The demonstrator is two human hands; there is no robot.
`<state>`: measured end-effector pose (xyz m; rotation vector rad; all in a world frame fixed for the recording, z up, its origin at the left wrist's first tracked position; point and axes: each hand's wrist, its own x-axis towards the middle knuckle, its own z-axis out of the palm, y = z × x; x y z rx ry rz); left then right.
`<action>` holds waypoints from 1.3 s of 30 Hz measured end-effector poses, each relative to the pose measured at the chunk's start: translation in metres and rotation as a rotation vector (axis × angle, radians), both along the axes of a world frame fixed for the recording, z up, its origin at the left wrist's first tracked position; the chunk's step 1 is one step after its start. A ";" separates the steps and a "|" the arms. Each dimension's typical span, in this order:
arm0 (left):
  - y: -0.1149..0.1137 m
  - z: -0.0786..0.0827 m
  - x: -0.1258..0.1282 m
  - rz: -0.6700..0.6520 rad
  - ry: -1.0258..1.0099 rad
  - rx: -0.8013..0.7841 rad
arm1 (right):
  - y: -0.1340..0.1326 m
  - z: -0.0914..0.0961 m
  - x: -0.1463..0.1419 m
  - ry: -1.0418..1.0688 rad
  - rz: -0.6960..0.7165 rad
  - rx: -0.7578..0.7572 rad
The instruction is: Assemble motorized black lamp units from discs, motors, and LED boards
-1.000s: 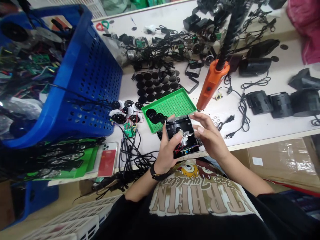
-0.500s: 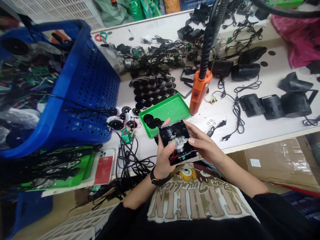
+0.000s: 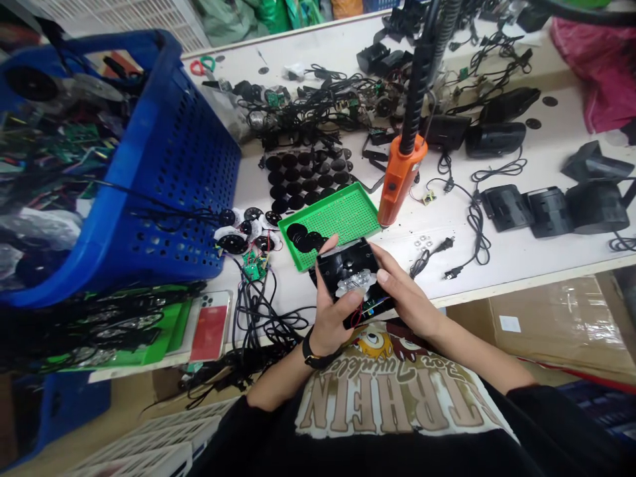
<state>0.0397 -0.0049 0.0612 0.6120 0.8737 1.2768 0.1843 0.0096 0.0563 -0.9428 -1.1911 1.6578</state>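
Both of my hands hold a black square housing (image 3: pixel 350 265) just above the near table edge. My left hand (image 3: pixel 330 317) wraps round its left side and underside, thumb near a red wire. My right hand (image 3: pixel 405 295) grips the right side, with fingers pressed on a clear plastic part (image 3: pixel 354 283) in the housing's middle. Just beyond the housing lies a green tray (image 3: pixel 342 215) with black discs (image 3: pixel 304 237) in its near left corner. An orange hanging screwdriver (image 3: pixel 398 180) dangles right of the tray.
A large blue basket (image 3: pixel 169 172) full of parts fills the left. Rows of black discs (image 3: pixel 305 177) and tangled cables (image 3: pixel 318 106) lie behind the tray. Black housings (image 3: pixel 546 209) sit at right, a power cord (image 3: pixel 470 225) between. A red phone (image 3: pixel 211 324) lies near the front edge.
My right hand's fingers have come down from hovering over the housing to pressing the clear part into it. The housing has stayed close to my body.
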 end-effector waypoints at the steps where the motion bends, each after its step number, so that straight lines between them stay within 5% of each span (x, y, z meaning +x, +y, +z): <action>1: -0.001 0.000 0.000 0.004 0.001 0.012 | -0.001 0.001 0.000 0.012 0.001 0.003; 19: -0.006 -0.008 -0.004 0.056 0.243 0.177 | -0.004 -0.004 -0.002 0.002 0.009 -0.058; 26: -0.003 -0.001 -0.005 0.020 0.122 0.110 | -0.004 -0.008 -0.003 -0.020 0.051 -0.027; 33: -0.003 -0.013 -0.007 0.034 0.150 0.109 | -0.008 -0.011 -0.003 -0.076 -0.046 0.026; 39: 0.002 -0.020 0.000 0.073 0.052 -0.019 | 0.000 -0.017 -0.011 -0.070 -0.069 -0.096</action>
